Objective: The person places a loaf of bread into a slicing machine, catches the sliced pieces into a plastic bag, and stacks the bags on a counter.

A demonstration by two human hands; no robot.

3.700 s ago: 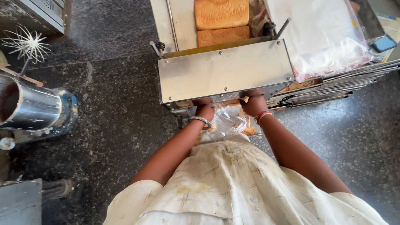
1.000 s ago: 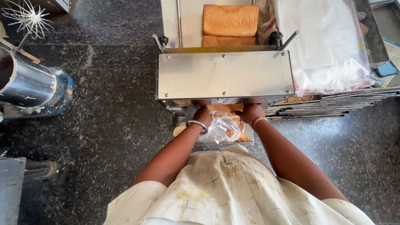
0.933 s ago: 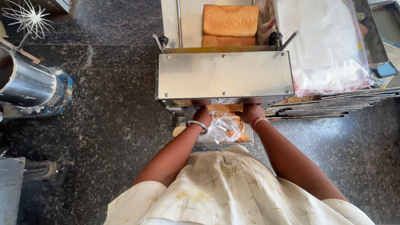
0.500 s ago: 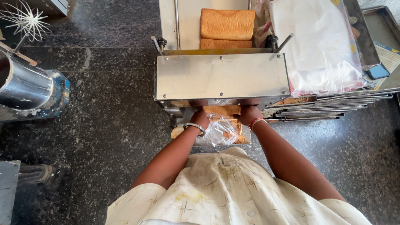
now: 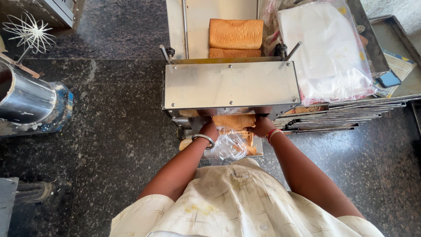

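So that the sliced loaf (image 5: 233, 121) at the slicer's (image 5: 230, 84) outlet slides straight in, my left hand (image 5: 209, 130) and right hand (image 5: 262, 126) each grip a side of the clear bag (image 5: 230, 145), mouth held open against it.

A silver-grey metal slicing machine (image 5: 230, 84) sits at twelve o'clock. Golden-brown bread loaves (image 5: 236, 34) lie beyond it, with another tan loaf (image 5: 233, 121) under its front edge. The left hand (image 5: 209, 129) wears a silver bangle (image 5: 203, 139); the right hand (image 5: 262, 126) wears a red and white band (image 5: 272, 133). A clear, glinting plastic bag (image 5: 229, 145) lies between them. The shirt (image 5: 237, 206) at six o'clock is cream with faint yellow stains and thin crossed lines. The floor (image 5: 109, 131) is black, speckled grey. A shiny steel bowl (image 5: 24, 98) sits at nine o'clock.
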